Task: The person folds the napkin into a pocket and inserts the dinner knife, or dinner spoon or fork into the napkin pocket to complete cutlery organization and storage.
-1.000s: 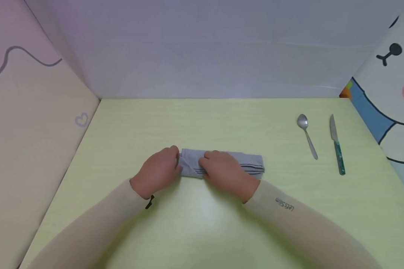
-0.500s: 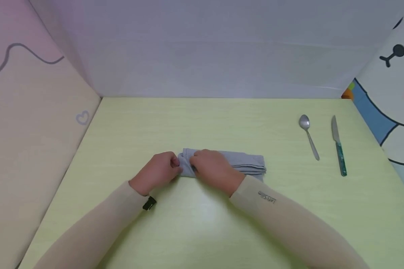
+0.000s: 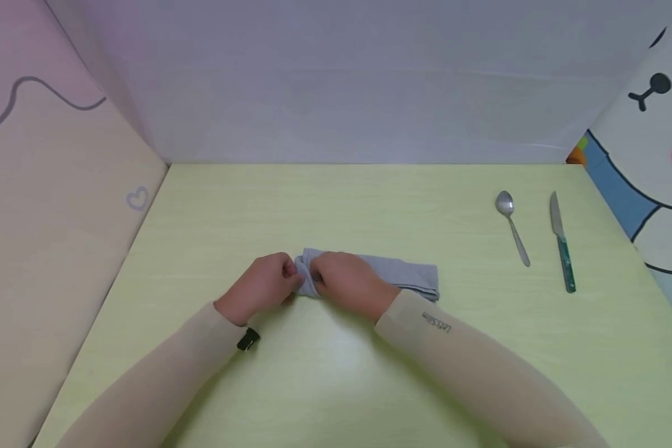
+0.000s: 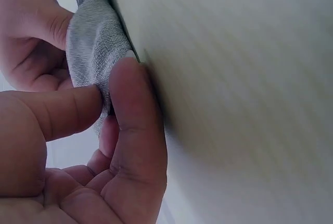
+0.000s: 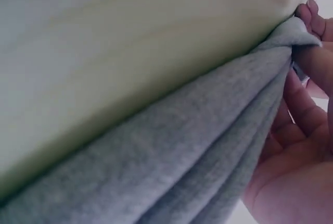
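Observation:
A grey cloth point(image 3: 403, 270), folded into a long layered strip, lies crosswise near the middle of the table. At its left end my left hand point(image 3: 260, 280) pinches the cloth between thumb and fingers; the left wrist view shows the grey fabric point(image 4: 96, 41) caught between them. Just to the right, my right hand point(image 3: 350, 280) grips the strip from above with curled fingers and covers part of it. Seen from the right wrist, the cloth's layers point(image 5: 171, 140) run up to the right hand point(image 5: 296, 146), where the end is bunched and turned over.
On the right of the pale yellow-green table point(image 3: 336, 386) lie a metal spoon point(image 3: 511, 225) and a knife with a green handle point(image 3: 562, 249), side by side and apart. A plain back wall point(image 3: 358, 87) and printed side panels point(image 3: 644, 155) border the table.
My right hand has shifted left along the cloth, closer to my left hand. The left hand has changed its hold on the end slightly, and the strip's right end has turned a little.

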`<state>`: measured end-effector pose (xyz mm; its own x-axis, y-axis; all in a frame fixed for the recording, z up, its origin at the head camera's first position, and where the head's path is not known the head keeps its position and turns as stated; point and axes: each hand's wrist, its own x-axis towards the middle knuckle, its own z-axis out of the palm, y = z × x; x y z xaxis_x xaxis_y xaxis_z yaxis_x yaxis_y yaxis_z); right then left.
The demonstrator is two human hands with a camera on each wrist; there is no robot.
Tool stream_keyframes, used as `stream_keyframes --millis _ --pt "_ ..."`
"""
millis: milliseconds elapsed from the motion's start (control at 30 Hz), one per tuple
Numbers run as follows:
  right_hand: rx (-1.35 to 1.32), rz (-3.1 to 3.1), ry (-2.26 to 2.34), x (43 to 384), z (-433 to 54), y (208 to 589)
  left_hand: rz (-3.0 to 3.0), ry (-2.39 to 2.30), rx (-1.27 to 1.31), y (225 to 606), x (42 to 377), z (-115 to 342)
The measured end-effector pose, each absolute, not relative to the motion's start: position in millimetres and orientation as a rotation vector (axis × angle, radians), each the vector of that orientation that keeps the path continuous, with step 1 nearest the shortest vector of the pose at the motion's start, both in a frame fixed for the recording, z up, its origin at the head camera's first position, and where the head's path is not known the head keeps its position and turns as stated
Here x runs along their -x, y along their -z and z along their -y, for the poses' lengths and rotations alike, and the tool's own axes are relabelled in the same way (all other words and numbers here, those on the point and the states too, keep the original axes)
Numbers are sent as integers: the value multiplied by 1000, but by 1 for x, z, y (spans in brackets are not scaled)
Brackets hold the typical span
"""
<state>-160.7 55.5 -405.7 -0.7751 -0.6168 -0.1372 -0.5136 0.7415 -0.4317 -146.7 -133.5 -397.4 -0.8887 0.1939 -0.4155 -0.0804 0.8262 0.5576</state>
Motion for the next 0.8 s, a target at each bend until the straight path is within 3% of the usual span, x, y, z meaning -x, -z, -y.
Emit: stream_keyframes --millis 200,467,800 --pt "848 -2617 575 167 -54 407 -2546 -760 -110 396 149 131" --pt "1006 -2644 509 170 -46 408 -2549 -757 -113 394 150 129" --pt "938 -2527 680 172 -51 406 -2493 -821 -79 399 151 133"
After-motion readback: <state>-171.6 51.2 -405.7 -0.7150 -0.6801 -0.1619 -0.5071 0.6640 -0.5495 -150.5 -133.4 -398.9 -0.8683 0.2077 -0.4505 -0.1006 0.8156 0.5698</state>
